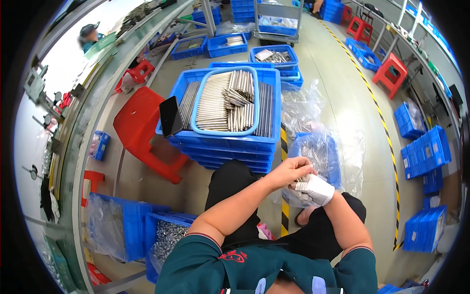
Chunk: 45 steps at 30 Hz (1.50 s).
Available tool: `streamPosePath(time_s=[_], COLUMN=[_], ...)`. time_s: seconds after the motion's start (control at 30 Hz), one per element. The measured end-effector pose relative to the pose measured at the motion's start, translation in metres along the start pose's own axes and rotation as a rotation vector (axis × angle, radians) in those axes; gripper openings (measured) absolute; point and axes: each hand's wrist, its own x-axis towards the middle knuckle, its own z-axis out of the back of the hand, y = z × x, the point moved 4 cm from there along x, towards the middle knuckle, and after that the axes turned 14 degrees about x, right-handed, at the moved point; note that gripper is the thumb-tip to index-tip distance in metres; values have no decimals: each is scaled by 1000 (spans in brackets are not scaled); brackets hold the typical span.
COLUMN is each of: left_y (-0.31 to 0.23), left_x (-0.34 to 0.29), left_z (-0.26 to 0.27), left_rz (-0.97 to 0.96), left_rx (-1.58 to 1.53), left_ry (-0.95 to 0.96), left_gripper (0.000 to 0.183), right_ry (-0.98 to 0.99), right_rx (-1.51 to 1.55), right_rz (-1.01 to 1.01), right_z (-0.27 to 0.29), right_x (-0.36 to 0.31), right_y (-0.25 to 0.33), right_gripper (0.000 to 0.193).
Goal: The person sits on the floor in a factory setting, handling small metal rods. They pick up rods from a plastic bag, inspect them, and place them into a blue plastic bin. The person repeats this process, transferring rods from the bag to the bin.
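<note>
My bare left hand [292, 171] and my right hand [316, 190], in a white glove, meet in front of my right knee. The fingers of both are curled together. Whatever lies between them is mostly hidden and too small to name. Just beyond them, a low blue crate [334, 159] lined with clear plastic holds loose thin metal rods [315, 149]. Ahead of my knees, a stack of blue crates [223, 142] carries a light-blue oval-cornered basket [196, 109] of metal rods [214, 100] in rows, some lying crosswise. Darker rods [265, 108] stand beside the basket.
A black phone [170, 116] leans at the stack's left corner. Left of it is a red plastic stool [142, 125]. A crate of small metal parts [169, 235] sits by my left elbow. Yellow-black floor tape [389, 132] runs along the right. Behind a bench, another person [89, 36] appears.
</note>
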Motion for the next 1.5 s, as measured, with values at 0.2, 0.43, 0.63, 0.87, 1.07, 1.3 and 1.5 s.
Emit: streamPosePath(time_s=[0.2,0.43,0.63,0.87,1.07,1.3,1.5], left_y=[24,31,28,20,8,5,3], left_x=[-7,-6,-16,-25,-32,-36,-39], left_z=[39,22,36,46,55,61,65], left_rz=[-15,50,78,38,54,-1,20], left_rx=[92,186,242,334,329,305,296], left_ry=[-449,-329,-327,-375,-358,-399,-391], left_gripper=[19,24,27,30,30,30,30], right_ry=[-9,8,66,95,144,265,234], right_rx=[23,-768,-1388,-2091,-2301,-2417,-2098], right_rz=[-206,71,289,96,-6,-193,-75], right_z=[-6,-28,-92,-112,-129,-148,-147], right_x=[-2,34,129,218,256,276,267], right_y=[53,156,213,212,188,161,191], right_gripper=[17,27,21,17,18,26,22])
